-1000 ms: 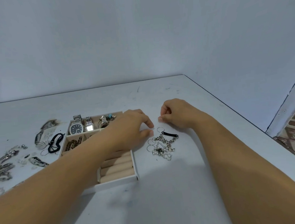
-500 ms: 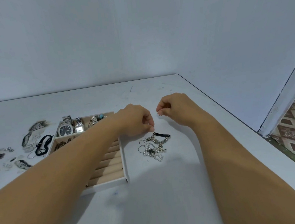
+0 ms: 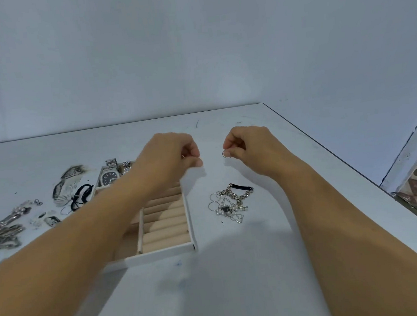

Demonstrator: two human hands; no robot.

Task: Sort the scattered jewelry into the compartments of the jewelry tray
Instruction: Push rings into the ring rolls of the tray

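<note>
1. Nearby, our two bare forearms reach forward over the white table point(image 3: 239, 286). The left one crosses above the left part of the jewelry tray point(image 3: 160, 256).
2. We see the tray's beige ring rolls point(image 3: 165, 219) in its right compartment, with nothing set between them.
3. Just right of the tray, a tangled pile of chains and thin rings point(image 3: 229, 205) lies on the table. A black bar piece point(image 3: 241, 187) lies at its far edge.
4. Left of the tray lie a black cord bracelet point(image 3: 79, 196) and, further left, a heap of silver chains point(image 3: 2, 231).
5. Beyond the pile, our right hand point(image 3: 252, 149) hangs above the table with its fingers curled. Its thumb and forefinger pinch a small silver ring point(image 3: 225, 153).
6. Our left hand point(image 3: 169, 156) hangs over the tray's far right corner, fingers curled and thumb against forefinger. We cannot tell whether it has hold of anything.
7. A dark-faced watch point(image 3: 109, 177) sits in a far compartment of the tray.
</note>
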